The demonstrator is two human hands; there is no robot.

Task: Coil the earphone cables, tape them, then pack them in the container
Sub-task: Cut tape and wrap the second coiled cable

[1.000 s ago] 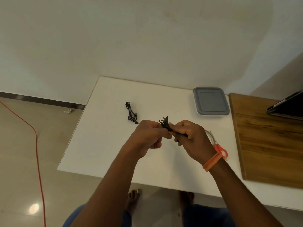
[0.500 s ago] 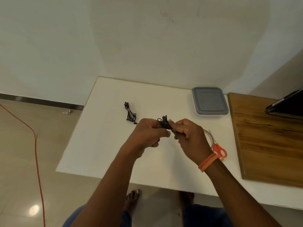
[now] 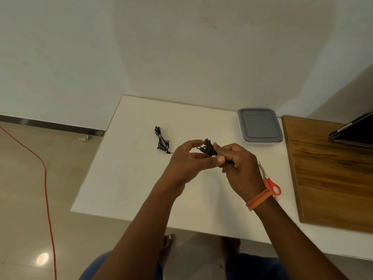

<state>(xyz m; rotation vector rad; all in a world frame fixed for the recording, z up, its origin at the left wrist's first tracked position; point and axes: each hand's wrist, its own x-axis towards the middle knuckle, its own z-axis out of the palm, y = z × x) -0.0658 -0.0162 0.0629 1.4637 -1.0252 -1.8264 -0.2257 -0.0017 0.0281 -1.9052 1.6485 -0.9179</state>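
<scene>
Above the middle of the white table [image 3: 131, 178], both hands work on a black coiled earphone cable [image 3: 207, 148]. My right hand [image 3: 239, 168] grips the bundle's lower part in curled fingers. My left hand [image 3: 188, 160] has its forefinger and thumb spread, the fingertip touching the coil's top and the thumb reaching under it. A second black earphone bundle [image 3: 161, 140], bound at its middle, lies on the table to the left. The container [image 3: 260, 127], a clear box with a grey lid on, stands at the back right. No tape roll is visible.
Scissors with orange handles [image 3: 272, 185] lie on the table behind my right wrist. A wooden board [image 3: 331, 174] covers the table's right end, with a dark tablet [image 3: 355, 131] at its far corner. An orange cord [image 3: 45, 178] runs along the floor at left.
My left hand has loosened from a tight pinch, its forefinger and thumb now spread round the coil. The right hand keeps its grip; both hands stay in about the same place.
</scene>
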